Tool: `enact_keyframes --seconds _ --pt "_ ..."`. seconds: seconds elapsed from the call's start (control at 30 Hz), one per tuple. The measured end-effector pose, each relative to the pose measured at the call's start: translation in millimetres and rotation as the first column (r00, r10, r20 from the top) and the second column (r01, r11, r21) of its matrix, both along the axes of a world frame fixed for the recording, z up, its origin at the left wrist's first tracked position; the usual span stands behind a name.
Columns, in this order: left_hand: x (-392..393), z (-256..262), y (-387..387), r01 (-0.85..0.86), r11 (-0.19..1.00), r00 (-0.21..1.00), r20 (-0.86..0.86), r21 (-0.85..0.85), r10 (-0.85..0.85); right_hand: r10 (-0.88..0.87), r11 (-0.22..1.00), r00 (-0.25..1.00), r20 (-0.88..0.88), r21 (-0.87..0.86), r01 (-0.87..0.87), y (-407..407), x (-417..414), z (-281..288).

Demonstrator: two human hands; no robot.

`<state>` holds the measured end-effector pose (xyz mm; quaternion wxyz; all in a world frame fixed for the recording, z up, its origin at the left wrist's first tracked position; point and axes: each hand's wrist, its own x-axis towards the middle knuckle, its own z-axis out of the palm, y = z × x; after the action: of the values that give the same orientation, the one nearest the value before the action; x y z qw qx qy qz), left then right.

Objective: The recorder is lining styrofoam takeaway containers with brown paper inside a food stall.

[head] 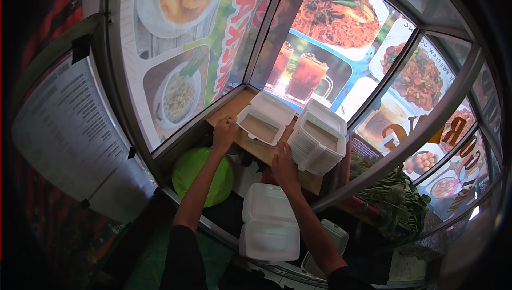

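Observation:
An open white foam food box (pixel 262 124) sits on a wooden shelf board (pixel 256 150), its lid tipped back toward the glass. My left hand (pixel 225 133) is at the box's left edge with the fingers curled. My right hand (pixel 285 166) lies between the box's near right corner and a tall stack of nested open foam boxes (pixel 318 146). Its fingertips are close to both, and whether they grip is not clear. Below my hands, another open foam box (pixel 270 224) shows its two halves, nearer to me.
A green round plastic item (pixel 202 176) lies below my left forearm. Leafy greens (pixel 396 198) fill a red crate (pixel 362 206) on the right. A metal frame bar (pixel 384 162) curves across that side. Another foam box (pixel 334 238) is partly behind my right forearm. Printed glass panels (pixel 320 50) enclose the shelf.

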<state>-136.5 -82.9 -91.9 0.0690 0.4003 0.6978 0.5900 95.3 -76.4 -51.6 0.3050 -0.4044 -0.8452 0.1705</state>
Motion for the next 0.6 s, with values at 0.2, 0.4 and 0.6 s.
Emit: enact_keyframes --seconds 0.2,0.4,0.6 --pt "50 19 -61 0.031 0.999 0.977 -0.212 -0.025 -0.035 -0.04 0.991 0.995 0.096 0.132 0.027 -31 33 12" --pt "149 50 -138 0.068 0.993 0.851 -0.514 -0.099 -0.109 -0.035 0.985 0.999 0.016 0.168 0.032 -77 94 29" --pt "255 64 -212 0.237 0.967 0.847 -0.467 -0.094 -0.253 0.014 0.982 1.0 0.01 0.186 -0.015 -152 179 48"
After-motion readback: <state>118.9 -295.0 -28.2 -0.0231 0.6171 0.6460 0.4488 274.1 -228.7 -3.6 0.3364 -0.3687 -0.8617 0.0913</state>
